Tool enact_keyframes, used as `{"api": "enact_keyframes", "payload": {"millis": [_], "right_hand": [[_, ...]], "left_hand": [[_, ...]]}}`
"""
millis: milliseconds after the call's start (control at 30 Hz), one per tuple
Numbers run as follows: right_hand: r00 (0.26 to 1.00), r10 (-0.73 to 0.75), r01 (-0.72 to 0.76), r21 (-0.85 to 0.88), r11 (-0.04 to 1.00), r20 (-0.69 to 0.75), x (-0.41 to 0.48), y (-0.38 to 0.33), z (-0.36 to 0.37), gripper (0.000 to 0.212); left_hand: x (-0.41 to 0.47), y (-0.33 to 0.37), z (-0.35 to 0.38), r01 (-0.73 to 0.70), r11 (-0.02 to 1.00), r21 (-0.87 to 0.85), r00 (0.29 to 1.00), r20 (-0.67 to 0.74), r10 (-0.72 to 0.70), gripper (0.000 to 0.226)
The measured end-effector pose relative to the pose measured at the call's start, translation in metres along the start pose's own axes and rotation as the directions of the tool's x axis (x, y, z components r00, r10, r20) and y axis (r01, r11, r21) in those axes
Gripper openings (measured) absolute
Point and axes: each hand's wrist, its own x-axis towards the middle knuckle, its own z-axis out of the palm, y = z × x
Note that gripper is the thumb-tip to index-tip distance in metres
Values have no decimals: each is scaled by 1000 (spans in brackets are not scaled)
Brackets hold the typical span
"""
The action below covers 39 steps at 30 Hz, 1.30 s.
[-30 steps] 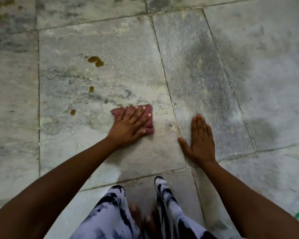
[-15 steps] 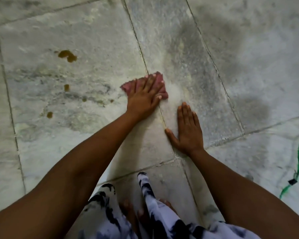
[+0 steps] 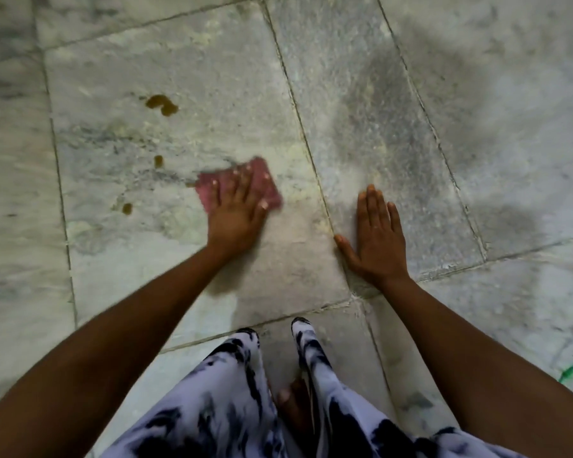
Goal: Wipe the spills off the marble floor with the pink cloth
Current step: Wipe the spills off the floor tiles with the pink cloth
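Your pink cloth [image 3: 269, 188] is a small, roughly rectangular piece of a dull rose colour, and its edges look blurred. It lies flat on the marble floor [image 3: 186, 61], on the large pale tile to the left of the slanted joint. Your left hand [image 3: 237, 214] presses on it from above with the fingers straight and a little spread. No finger curls round the cloth. The cloth shows beyond the fingertips and on both sides of the hand, and the heel of the palm is past its near edge. Left of the cloth you see brown spills on the same tile: a double blot [image 3: 161, 105] farther away, a small drop [image 3: 158, 161] near the cloth's far left corner, and another drop [image 3: 126, 208] more to the left. Your right hand [image 3: 376, 242] lies flat on the neighbouring grey tile, apart from the cloth. Its fingers are straight and close together, the thumb points out toward the joint, and it holds nothing.
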Motion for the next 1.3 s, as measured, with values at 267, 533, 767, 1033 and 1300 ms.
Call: {"api": "enact_keyframes", "payload": {"millis": [267,533,767,1033,1300], "right_hand": [[965,-255,256,-2,967,62,56,-47,8,76],[962,-267,267,11,964,46,75,-61,21,74],[961,-269,269,2,963,61,75,-63,19,74],[962,-260,264,-42,964,88,75,-66,15,76],[918,-389,389,17,921,82,84,-138,27,73]], "left_hand": [[-17,-62,-8,146,988,-44,989,14,-146,58],[-1,-45,-5,96,995,-35,995,-4,-96,52],[-57,-93,-9,17,1000,11,1000,3,-17,60],[-9,-68,-15,69,996,-51,998,-7,-69,56],[-114,-131,-10,105,994,-22,993,-57,-106,59]]}}
